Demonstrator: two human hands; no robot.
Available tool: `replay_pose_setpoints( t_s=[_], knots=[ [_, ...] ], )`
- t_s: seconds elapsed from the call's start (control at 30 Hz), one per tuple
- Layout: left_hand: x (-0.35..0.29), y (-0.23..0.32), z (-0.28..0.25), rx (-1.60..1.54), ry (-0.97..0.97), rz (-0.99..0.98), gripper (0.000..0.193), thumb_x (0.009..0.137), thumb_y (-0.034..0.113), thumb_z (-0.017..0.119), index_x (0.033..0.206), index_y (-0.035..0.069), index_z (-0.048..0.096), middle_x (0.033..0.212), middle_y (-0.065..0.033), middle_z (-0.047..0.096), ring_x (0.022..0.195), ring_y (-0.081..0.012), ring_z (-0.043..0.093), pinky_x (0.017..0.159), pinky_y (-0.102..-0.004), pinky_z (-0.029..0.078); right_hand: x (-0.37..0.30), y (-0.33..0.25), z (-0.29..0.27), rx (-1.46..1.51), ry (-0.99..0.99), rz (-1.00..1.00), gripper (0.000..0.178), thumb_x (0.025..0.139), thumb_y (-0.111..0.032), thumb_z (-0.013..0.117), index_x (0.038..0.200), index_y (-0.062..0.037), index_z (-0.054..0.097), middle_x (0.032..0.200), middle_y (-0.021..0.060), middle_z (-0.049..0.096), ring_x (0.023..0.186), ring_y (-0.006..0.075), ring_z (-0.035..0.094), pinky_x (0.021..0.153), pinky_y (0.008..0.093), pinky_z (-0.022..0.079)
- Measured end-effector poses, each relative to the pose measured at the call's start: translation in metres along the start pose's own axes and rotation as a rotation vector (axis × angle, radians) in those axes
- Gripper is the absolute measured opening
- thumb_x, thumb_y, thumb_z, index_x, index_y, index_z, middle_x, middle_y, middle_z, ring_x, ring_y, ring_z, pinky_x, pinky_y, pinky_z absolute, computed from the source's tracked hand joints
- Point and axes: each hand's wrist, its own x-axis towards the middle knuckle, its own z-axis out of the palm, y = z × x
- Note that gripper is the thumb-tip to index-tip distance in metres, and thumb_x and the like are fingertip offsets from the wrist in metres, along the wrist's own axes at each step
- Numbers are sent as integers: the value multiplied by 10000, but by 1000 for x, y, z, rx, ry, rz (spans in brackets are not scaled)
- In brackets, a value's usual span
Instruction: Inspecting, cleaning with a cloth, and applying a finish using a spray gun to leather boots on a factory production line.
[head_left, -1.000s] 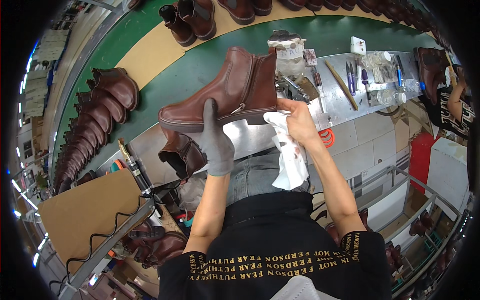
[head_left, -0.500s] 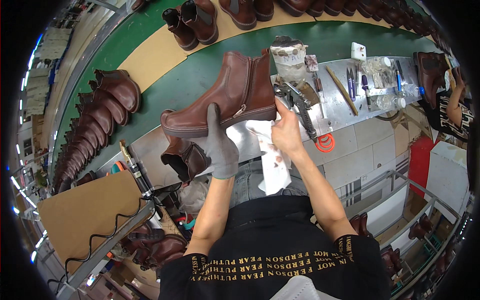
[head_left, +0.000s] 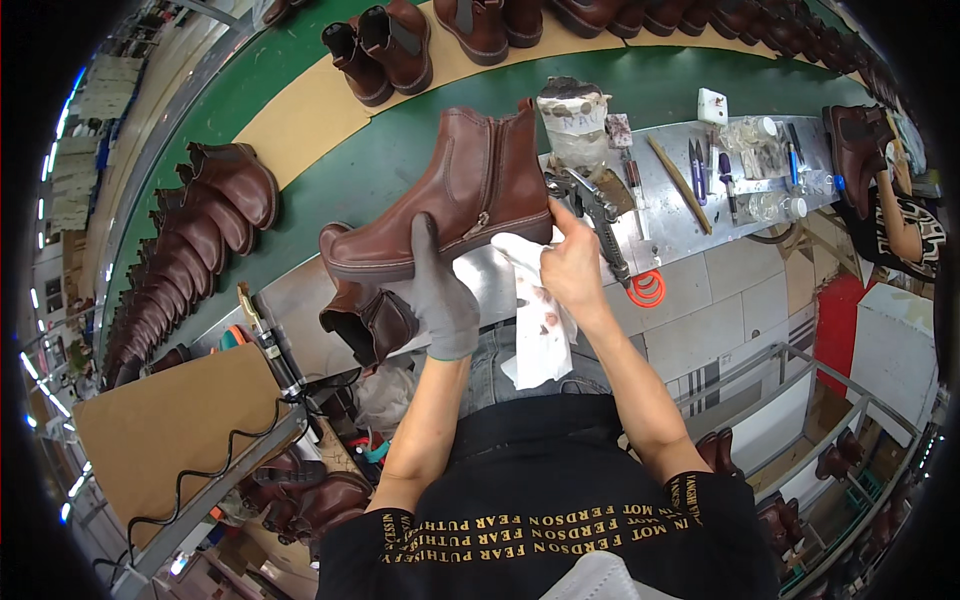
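Note:
A brown leather ankle boot (head_left: 445,195) with a side zip is held up in front of me, toe to the left. My left hand (head_left: 440,300), in a grey glove, grips its sole edge near the middle, the thumb up against the side. My bare right hand (head_left: 577,265) is closed at the heel with a stained white cloth (head_left: 540,340) hanging from it. Its thumb presses against the heel; the other fingers are mostly hidden. Below the toe, a second brown boot (head_left: 370,325) lies on the metal bench edge.
Rows of brown boots (head_left: 235,190) line the green belt (head_left: 310,220). A wrapped pot (head_left: 575,125), a black spray gun (head_left: 605,225), a wooden stick (head_left: 680,185) and clear bottles (head_left: 778,207) lie on the bench to the right. At far right, another person's arm (head_left: 890,215) reaches toward a boot.
The boot has shifted very slightly down and left in my hands. The cloth's hanging end has swung a little left. My grip looks the same.

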Motion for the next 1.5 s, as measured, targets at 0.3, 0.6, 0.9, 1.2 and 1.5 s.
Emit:
replay_pose_setpoints(
  t_s=[0.3,0.6,0.9,1.2,1.5],
  knots=[
    [12,5,-13,-62,58,-203,504,844,81,637,1280,55,385,1253,-109,467,1099,-220,530,803,-382,556,9,26,-15,467,-194,49,499,769,73,651,1249,70,515,1081,117,647,907,101,612,793,232,499],
    [4,8,1,-82,11,-62,555,834,35,637,1305,66,344,1243,-124,478,1078,-233,547,846,-375,541,8,14,-16,247,-79,10,420,763,21,651,1172,76,573,910,113,681,761,66,604,673,215,484],
    [51,9,-24,-28,54,-266,367,899,244,558,1208,55,505,1096,-139,563,974,-316,605,797,-478,558,45,-19,-170,-533,527,6,372,797,40,449,1104,-19,651,869,119,685,637,175,625,575,309,499],
    [75,2,-18,-235,243,-127,606,798,199,717,1259,60,350,1199,-116,466,1070,-272,533,789,-422,565,37,47,-136,-655,-182,-24,608,626,-122,810,1153,59,568,1078,183,640,1004,275,615,834,358,498],
    [91,-17,-28,-318,281,-127,549,824,270,692,1226,11,422,1202,-142,473,1037,-309,552,837,-469,549,44,117,-63,-89,2,168,300,786,-234,756,865,20,618,752,-3,592,668,73,504,609,223,427]
  ],
)
